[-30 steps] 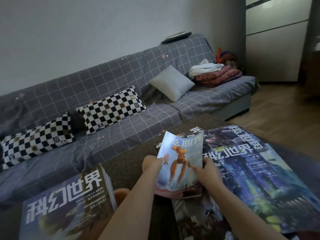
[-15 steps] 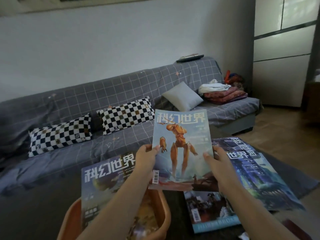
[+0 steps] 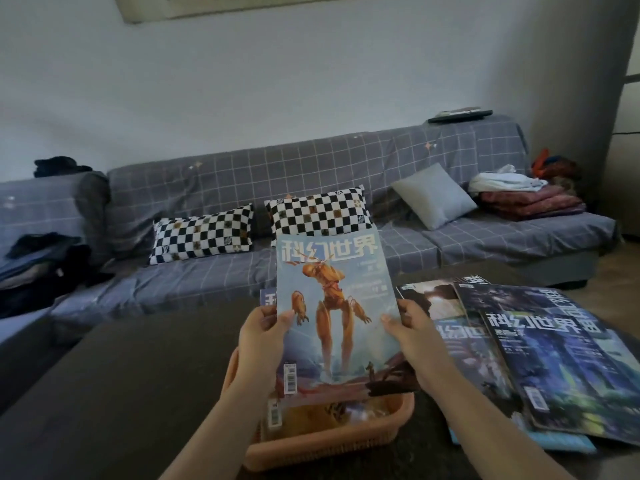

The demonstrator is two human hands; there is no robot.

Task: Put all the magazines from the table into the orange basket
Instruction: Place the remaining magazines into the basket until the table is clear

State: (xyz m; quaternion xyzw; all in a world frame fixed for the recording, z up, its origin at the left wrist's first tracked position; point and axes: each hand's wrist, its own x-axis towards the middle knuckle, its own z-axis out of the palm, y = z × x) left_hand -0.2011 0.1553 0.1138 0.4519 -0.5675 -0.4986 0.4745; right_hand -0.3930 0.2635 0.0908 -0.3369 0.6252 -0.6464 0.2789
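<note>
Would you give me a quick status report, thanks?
Both hands, left and right, grip magazine over basket. More magazines on table. Nothing blocking.

Both hands hold a magazine (image 3: 334,306) upright over the orange basket (image 3: 322,441): left hand (image 3: 263,336) pinching its nine o'clock edge, right hand (image 3: 412,336) its three o'clock edge. More magazines (image 3: 540,358) lie spread on the table (image 3: 121,393) at three o'clock.
</note>
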